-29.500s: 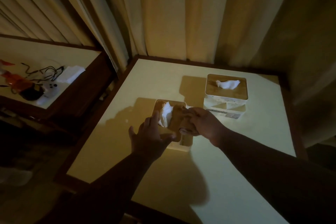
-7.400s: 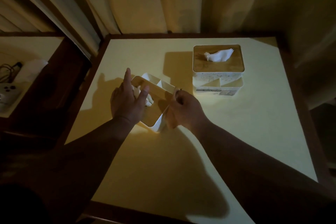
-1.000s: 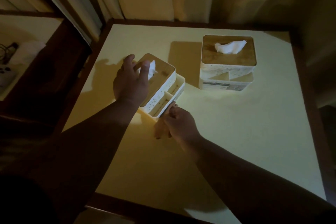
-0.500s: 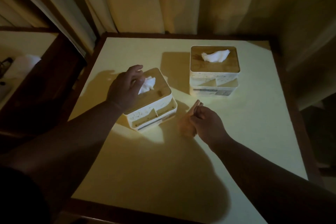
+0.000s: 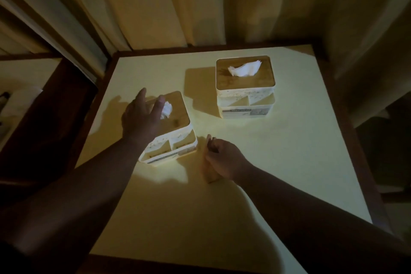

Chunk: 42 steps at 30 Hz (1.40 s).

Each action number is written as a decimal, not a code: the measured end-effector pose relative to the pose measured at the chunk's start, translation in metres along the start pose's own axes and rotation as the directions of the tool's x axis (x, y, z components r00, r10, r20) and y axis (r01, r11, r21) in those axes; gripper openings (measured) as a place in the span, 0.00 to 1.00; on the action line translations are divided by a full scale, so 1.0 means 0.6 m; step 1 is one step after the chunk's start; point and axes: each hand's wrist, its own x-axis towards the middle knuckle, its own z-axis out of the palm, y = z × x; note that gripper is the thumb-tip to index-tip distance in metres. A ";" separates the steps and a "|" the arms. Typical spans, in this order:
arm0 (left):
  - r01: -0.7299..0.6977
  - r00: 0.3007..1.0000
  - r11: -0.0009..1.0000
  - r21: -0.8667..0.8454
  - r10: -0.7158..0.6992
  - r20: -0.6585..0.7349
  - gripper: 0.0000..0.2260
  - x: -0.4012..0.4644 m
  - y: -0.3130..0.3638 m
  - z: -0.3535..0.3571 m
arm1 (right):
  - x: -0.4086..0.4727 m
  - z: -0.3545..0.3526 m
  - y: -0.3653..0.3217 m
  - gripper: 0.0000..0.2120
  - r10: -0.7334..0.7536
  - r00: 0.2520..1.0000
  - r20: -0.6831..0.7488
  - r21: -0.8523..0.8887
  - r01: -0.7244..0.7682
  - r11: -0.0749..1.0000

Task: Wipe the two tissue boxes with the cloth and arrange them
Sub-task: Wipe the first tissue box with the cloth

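two tissue boxes stand upright on a pale yellow table (image 5: 278, 162) with a dark wooden rim. the far tissue box (image 5: 245, 87) sits toward the table's far right corner, a white tissue sticking up from its wooden lid, small front compartments facing the near edge. the near tissue box (image 5: 175, 138) stands closer to the left edge, turned at a slight angle, well apart from the other one. the left hand (image 5: 142, 118) rests over the left part of its lid with fingers spread and mostly straight, the fingertips beside the crumpled tissue (image 5: 166, 110) in the slot. the right hand (image 5: 224, 158) is just right of this box's front corner, low over the table, its fingers curled round a tan cloth (image 5: 210, 173) that hangs down and touches the tabletop. the two hands are apart, with the near box between them. curtains (image 5: 200, 2) hang behind the far edge, and a second surface (image 5: 20, 91) lies in shadow off the left side
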 end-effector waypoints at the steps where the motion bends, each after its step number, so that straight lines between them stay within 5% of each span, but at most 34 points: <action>1: 0.010 1.000 0.998 -0.062 -0.011 -0.007 0.38 -0.001 0.003 -0.003 | 0.007 0.006 -0.005 0.19 0.005 1.000 -0.004 0.013 -0.005 1.000; 5: -0.056 0.998 0.989 -0.138 0.060 0.026 0.29 0.002 0.003 -0.014 | 0.030 0.034 -0.028 0.20 0.010 1.000 -0.001 0.037 -0.010 0.999; 11: -0.008 0.996 0.964 -0.267 0.031 0.085 0.40 0.006 -0.001 -0.025 | 0.034 0.052 -0.048 0.21 -0.011 1.000 -0.016 0.100 0.013 0.995; 17: -0.033 0.994 0.969 -0.246 0.057 0.090 0.42 0.003 -0.001 -0.024 | 0.033 0.054 -0.037 0.23 -0.035 0.999 0.040 0.044 0.033 0.998; 20: -0.049 0.994 0.980 -0.193 0.066 0.086 0.39 0.013 -0.005 -0.019 | 0.033 0.047 -0.046 0.16 -0.049 0.999 0.016 0.166 0.046 0.985; 24: -0.060 0.996 0.989 -0.136 0.068 0.056 0.37 0.015 -0.006 -0.014 | 0.035 0.050 -0.050 0.21 -0.034 0.998 0.045 -0.057 0.036 0.998; 28: -0.022 0.998 0.989 -0.148 0.030 0.050 0.34 0.015 -0.008 -0.012 | 0.024 0.032 -0.065 0.17 -0.063 0.997 0.037 0.134 0.058 0.989; 31: -0.042 0.997 0.994 -0.101 0.047 0.055 0.29 0.020 -0.011 -0.011 | 0.006 0.027 -0.057 0.19 -0.095 0.994 0.045 0.049 0.093 0.994; 35: 0.086 0.996 0.965 -0.250 -0.085 0.016 0.31 0.014 -0.004 -0.014 | -0.027 -0.007 -0.049 0.13 -0.084 0.994 -0.066 0.331 0.102 0.938; 42: 0.171 0.982 0.920 -0.353 -0.190 -0.021 0.33 -0.039 0.019 -0.002 | -0.040 -0.060 -0.011 0.01 -0.033 0.980 -0.197 0.021 0.038 0.999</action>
